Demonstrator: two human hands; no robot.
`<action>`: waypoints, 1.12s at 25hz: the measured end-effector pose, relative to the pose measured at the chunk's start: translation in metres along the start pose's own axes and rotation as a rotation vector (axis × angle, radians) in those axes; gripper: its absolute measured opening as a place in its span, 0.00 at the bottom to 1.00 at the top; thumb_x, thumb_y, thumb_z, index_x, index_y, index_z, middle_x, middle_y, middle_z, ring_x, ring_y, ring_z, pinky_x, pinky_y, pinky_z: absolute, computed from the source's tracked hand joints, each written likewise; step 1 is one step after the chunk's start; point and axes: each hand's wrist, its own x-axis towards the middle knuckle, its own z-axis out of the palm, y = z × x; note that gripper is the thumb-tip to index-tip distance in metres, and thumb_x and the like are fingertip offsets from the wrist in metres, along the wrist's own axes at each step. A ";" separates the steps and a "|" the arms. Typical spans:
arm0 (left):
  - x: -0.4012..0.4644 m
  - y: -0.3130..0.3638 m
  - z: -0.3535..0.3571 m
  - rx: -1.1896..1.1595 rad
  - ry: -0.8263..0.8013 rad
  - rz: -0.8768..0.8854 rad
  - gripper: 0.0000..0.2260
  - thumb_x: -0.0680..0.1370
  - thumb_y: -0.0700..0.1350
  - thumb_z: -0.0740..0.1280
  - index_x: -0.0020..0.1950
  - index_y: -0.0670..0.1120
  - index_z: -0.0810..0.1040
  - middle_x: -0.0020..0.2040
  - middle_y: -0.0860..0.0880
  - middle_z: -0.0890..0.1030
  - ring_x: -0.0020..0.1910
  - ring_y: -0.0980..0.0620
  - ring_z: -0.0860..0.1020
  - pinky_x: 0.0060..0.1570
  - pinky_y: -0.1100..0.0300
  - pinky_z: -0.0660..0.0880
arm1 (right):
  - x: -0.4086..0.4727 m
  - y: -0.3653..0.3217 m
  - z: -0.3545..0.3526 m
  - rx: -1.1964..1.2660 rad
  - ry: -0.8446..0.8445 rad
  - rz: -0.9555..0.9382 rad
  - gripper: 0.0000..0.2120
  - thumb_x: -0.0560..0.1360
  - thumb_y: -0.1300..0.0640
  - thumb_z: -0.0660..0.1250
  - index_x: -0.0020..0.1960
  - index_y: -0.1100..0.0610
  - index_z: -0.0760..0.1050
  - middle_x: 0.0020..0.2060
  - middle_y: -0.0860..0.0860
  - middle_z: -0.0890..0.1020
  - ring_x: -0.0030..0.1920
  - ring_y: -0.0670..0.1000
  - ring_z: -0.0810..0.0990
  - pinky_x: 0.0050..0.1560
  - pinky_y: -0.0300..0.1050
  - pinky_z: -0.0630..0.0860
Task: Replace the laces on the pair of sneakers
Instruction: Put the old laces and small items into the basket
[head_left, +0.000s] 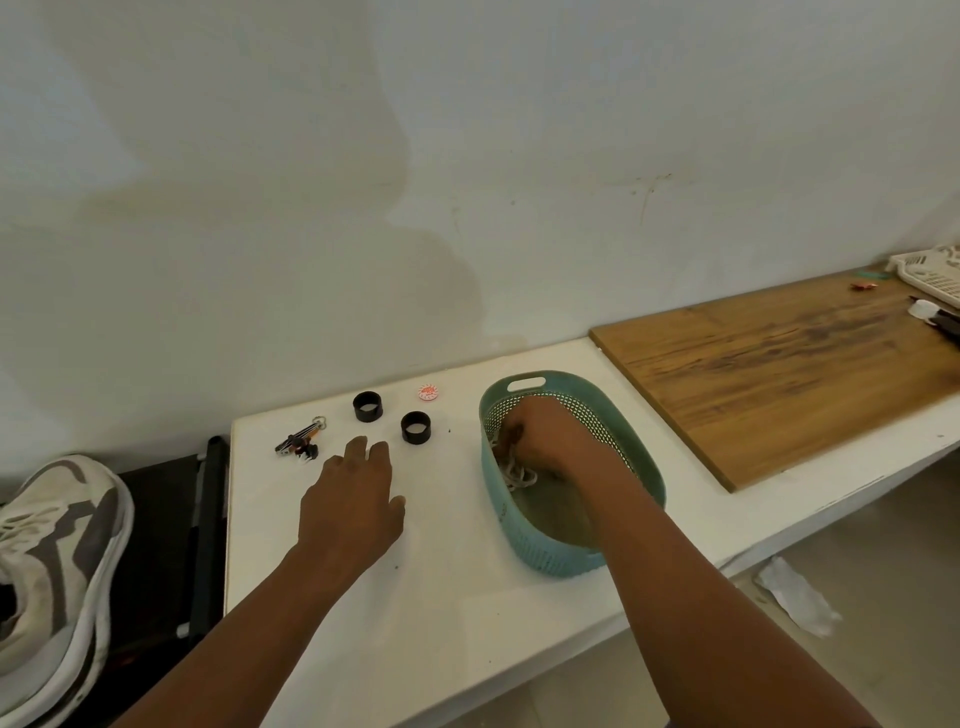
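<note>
Black rings (392, 417) crowd far edge; basket (545, 556) blocks right.

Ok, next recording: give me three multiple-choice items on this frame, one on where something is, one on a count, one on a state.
1. Where is the right hand?
A. Inside the teal basket
B. On the wooden board
C. On the sneaker

2. How many black rings stand on the white table?
A. One
B. Two
C. Four

3. What is the left hand doing?
A. Gripping a ring
B. Lifting the keys
C. Lying open on the table, holding nothing

Answers: 1 A, its fingers curl on the pale laces in the basket. 2 B, a second ring stands nearby. 3 C, its fingers lie straight, short of both rings.
</note>
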 end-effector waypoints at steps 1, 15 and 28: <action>0.000 0.001 -0.001 -0.021 0.034 0.010 0.26 0.81 0.56 0.65 0.76 0.49 0.66 0.77 0.49 0.66 0.67 0.46 0.74 0.53 0.53 0.77 | 0.000 0.004 -0.006 0.047 0.052 0.030 0.10 0.76 0.64 0.69 0.54 0.57 0.86 0.50 0.53 0.85 0.52 0.55 0.84 0.55 0.48 0.82; -0.010 0.080 -0.008 -0.410 0.169 0.403 0.40 0.73 0.73 0.56 0.81 0.55 0.61 0.82 0.56 0.60 0.80 0.56 0.59 0.74 0.61 0.60 | 0.004 0.001 0.018 -0.028 0.010 0.242 0.23 0.78 0.51 0.73 0.69 0.59 0.74 0.65 0.57 0.79 0.65 0.57 0.79 0.63 0.52 0.75; -0.012 0.082 -0.008 -0.472 0.058 0.353 0.42 0.77 0.69 0.62 0.84 0.56 0.47 0.84 0.58 0.47 0.82 0.57 0.51 0.78 0.58 0.55 | 0.016 0.001 0.015 -0.086 0.002 0.232 0.26 0.75 0.52 0.75 0.70 0.58 0.73 0.67 0.57 0.77 0.67 0.60 0.77 0.64 0.57 0.75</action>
